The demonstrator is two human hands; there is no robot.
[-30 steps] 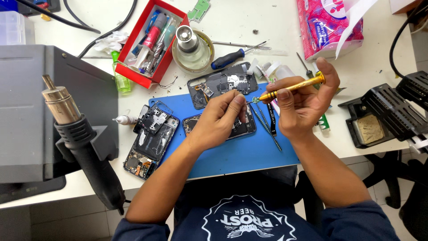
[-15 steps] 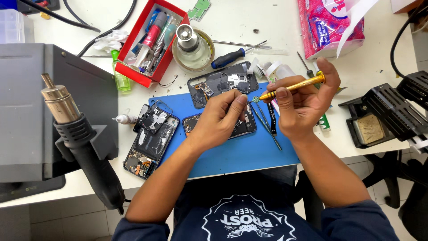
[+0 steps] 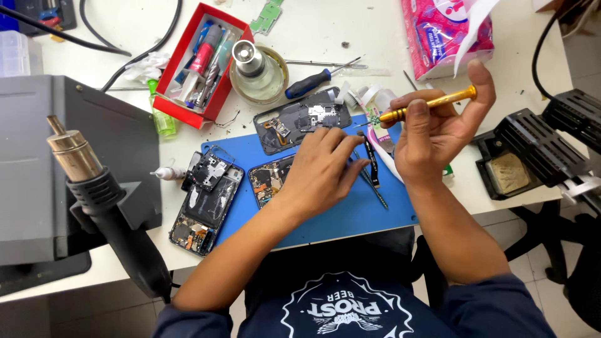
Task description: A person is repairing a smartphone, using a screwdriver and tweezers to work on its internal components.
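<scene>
Little has shifted over the last second: the right hand (image 3: 438, 134) has tipped the gold screwdriver (image 3: 429, 104) slightly, its tip now pointing left above the mat, while the left hand (image 3: 322, 172) stays where it was. That hand lies palm down, fingers spread and pressing on an opened phone (image 3: 269, 181) on the blue mat (image 3: 325, 219), gripping nothing. The right hand is closed around the screwdriver, thumb and fingers pinching the shaft, raised clear of the work, so the tool seems to be between screws rather than turning one. Just beside the left fingertips lie black flex strips (image 3: 371, 164) and tweezers (image 3: 369, 181). Beyond the knuckles sits a dark back frame (image 3: 303, 120), half on the mat. Left of the left hand rests a second stripped phone (image 3: 206, 200). Farther off are a blue-handled screwdriver (image 3: 313, 81), a glass jar (image 3: 258, 74) and a red tray (image 3: 200, 59) of tools; a pink packet (image 3: 438, 31) lies beyond the right hand, and a hot-air gun (image 3: 94, 188) stands far left.
</scene>
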